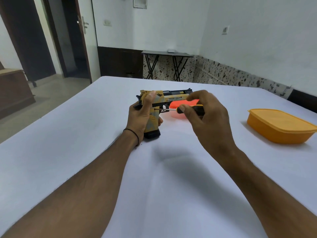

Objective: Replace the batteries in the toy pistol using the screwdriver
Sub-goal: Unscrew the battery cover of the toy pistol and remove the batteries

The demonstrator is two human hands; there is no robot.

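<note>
A yellow and black toy pistol point(169, 97) stands upright on its grip base at the middle of the white table point(154, 177), barrel pointing right. My left hand point(141, 115) grips its handle from the left, thumb up along the rear of the slide. My right hand point(204, 114) holds a screwdriver point(188, 109) with a black and orange handle, pinched between thumb and fingers. Its thin shaft lies level and its tip touches the upper side of the pistol's grip, just behind the trigger.
A red-orange lid or shallow dish point(178, 109) lies on the table right behind the pistol, partly hidden by my right hand. An orange lidded plastic box point(281, 126) sits at the right edge. A folding table point(167, 54) stands by the far wall.
</note>
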